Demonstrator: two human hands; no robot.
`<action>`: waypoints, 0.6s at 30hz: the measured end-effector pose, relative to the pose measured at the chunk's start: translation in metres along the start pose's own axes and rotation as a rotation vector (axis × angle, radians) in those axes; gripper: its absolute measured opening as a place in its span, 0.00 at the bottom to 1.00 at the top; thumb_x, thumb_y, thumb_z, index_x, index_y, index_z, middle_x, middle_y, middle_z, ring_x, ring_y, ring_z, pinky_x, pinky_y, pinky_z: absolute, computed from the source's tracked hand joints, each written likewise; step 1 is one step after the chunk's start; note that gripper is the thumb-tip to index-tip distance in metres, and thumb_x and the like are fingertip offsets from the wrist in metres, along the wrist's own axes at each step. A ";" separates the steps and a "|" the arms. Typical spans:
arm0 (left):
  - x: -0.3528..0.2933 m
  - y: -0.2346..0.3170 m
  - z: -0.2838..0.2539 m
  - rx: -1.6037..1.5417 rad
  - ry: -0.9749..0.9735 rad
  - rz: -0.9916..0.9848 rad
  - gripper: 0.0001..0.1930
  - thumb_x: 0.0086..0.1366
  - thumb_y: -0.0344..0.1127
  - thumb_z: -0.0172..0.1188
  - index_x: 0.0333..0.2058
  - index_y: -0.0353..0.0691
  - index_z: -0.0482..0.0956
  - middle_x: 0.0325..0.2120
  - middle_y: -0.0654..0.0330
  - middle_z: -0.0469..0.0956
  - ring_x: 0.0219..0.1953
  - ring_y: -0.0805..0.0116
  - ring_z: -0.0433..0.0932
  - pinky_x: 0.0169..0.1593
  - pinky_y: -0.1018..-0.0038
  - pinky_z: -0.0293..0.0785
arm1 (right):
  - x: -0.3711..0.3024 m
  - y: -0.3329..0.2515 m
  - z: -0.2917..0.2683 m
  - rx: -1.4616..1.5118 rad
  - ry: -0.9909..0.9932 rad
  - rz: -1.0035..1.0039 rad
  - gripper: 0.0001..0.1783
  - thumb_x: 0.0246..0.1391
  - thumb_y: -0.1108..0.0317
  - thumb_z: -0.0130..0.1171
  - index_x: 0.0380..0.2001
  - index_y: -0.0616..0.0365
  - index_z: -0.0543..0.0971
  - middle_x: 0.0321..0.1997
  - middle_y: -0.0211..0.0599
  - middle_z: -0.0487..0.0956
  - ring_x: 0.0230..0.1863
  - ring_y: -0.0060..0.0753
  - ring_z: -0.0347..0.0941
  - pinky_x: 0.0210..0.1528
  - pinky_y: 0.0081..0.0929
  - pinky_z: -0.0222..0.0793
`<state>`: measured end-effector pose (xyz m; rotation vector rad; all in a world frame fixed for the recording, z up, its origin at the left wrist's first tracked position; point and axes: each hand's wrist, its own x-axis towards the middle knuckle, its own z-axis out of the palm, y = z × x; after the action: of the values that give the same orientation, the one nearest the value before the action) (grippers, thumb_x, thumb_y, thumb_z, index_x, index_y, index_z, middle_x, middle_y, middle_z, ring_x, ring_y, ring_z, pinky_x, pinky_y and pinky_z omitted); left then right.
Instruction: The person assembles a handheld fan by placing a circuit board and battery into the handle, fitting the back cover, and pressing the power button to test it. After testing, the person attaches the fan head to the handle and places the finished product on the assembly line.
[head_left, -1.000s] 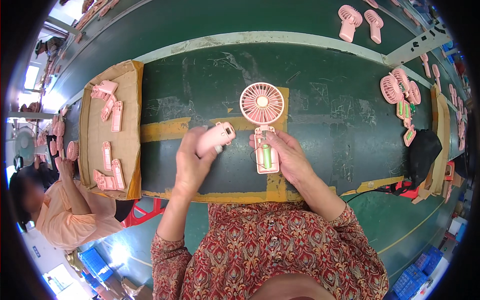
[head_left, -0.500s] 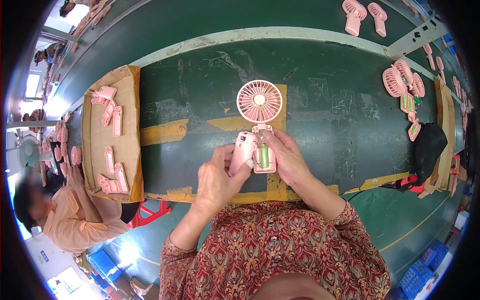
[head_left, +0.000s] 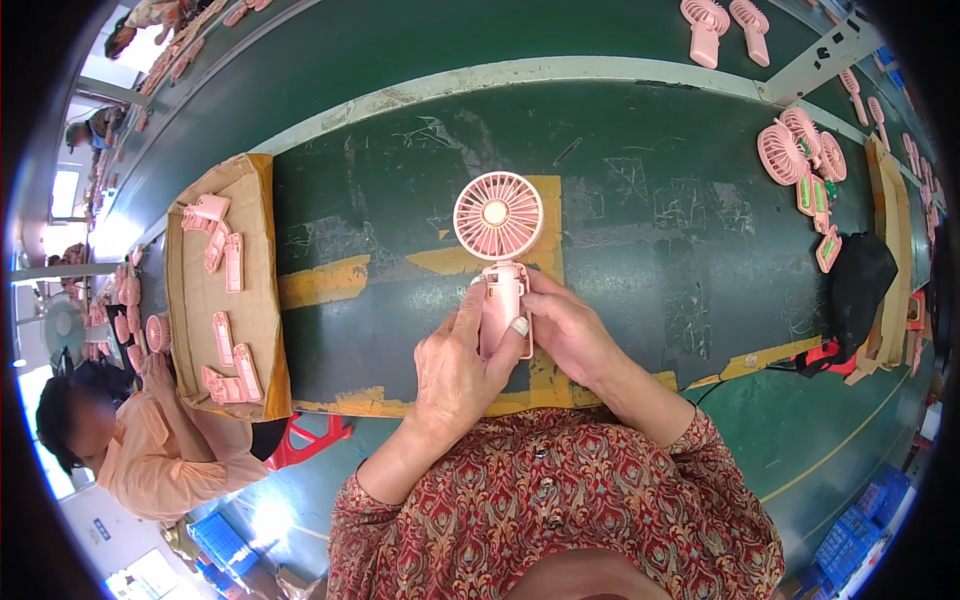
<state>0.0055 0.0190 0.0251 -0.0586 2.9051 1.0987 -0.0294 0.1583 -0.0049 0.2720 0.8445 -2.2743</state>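
Note:
A pink handheld fan (head_left: 498,216) lies in front of me, its round grille toward the far side of the table. My left hand (head_left: 452,372) is closed on a pink handle cover (head_left: 500,305), thumb at its lower end and fingers along its left side. The cover lies over the fan's open handle and hides the green part inside. Its right edge does not line up with the handle half beneath, which shows at the right. My right hand (head_left: 578,338) grips that handle from the right side, fingers partly hidden behind it.
At the left, a cardboard tray (head_left: 262,300) holds several pink handle shells (head_left: 234,262). Several partly assembled fans (head_left: 783,152) lie at the right beside a black cloth-like item (head_left: 862,285). Two pink fans (head_left: 706,30) rest beyond the rail. A co-worker (head_left: 165,450) sits at the left.
My left hand has brought the handle cover rightward from beside the fan onto its handle, covering the green part. The fan sits slightly further left and lower in view.

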 end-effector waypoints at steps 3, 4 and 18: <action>0.000 0.002 0.000 0.041 0.014 0.034 0.29 0.53 0.41 0.62 0.50 0.26 0.69 0.26 0.41 0.77 0.23 0.50 0.79 0.26 0.64 0.76 | 0.000 -0.001 -0.003 -0.047 -0.030 0.005 0.26 0.57 0.71 0.38 0.61 0.60 0.56 0.49 0.37 0.70 0.46 0.25 0.70 0.41 0.22 0.68; 0.000 0.003 0.000 0.062 0.028 0.052 0.29 0.53 0.41 0.62 0.50 0.26 0.69 0.25 0.42 0.77 0.23 0.51 0.79 0.25 0.64 0.76 | 0.000 -0.001 -0.005 -0.090 -0.065 0.019 0.27 0.57 0.71 0.38 0.61 0.60 0.54 0.49 0.36 0.70 0.45 0.24 0.70 0.38 0.20 0.68; -0.002 0.000 -0.004 0.111 0.006 0.069 0.30 0.51 0.40 0.62 0.49 0.26 0.69 0.23 0.45 0.77 0.21 0.51 0.79 0.23 0.64 0.75 | -0.002 0.003 0.003 -0.319 -0.062 -0.012 0.33 0.53 0.71 0.39 0.64 0.59 0.51 0.51 0.35 0.65 0.46 0.22 0.64 0.40 0.20 0.63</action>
<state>0.0070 0.0167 0.0281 0.0426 2.9883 0.9450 -0.0259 0.1558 -0.0035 0.0507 1.1595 -2.1066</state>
